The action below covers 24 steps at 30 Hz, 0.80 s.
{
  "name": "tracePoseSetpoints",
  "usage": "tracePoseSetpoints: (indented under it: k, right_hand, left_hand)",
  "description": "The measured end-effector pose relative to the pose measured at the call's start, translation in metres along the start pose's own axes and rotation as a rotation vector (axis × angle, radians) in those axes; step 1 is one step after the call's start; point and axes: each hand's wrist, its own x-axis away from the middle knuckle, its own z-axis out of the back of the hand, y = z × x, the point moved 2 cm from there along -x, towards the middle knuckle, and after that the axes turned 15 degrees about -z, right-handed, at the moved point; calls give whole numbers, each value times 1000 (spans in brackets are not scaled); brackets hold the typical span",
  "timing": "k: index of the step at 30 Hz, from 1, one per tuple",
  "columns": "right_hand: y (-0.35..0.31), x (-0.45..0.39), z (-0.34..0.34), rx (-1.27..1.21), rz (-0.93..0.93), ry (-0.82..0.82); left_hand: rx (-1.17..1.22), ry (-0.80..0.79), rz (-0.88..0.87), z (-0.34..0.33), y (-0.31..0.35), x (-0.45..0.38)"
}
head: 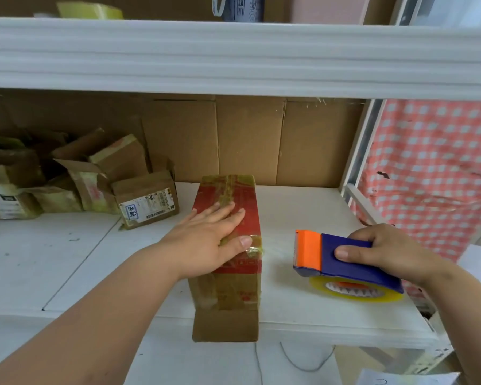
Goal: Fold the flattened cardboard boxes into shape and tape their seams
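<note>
Head view, and the cardboard box sits mid-frame on the white table, its near end hanging over the edge. Left hand lies flat on top, fingers straight and spread, thumb pinning a tape end at the box's right edge. Right hand, lower right of the frame, has its fingers wrapped round the blue-and-orange tape dispenser, just beside the box. Risk now: lift that thumb and the tape peels; lean on the overhang and the box tips.
</note>
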Motion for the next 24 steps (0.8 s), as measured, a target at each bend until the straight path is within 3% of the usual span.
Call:
tracePoseSetpoints:
  k: [4, 17, 24]
  right_hand:
    - [-5, -3, 1, 53, -42, 18]
    - [-54, -19, -4, 578, -81, 81]
    - [-67, -31, -10, 448, -188, -80]
  left_hand:
    - [-23, 4, -1, -2, 5, -4]
    - [-44, 64, 4, -5, 6, -2]
    - [-65, 65, 0, -7, 5, -5]
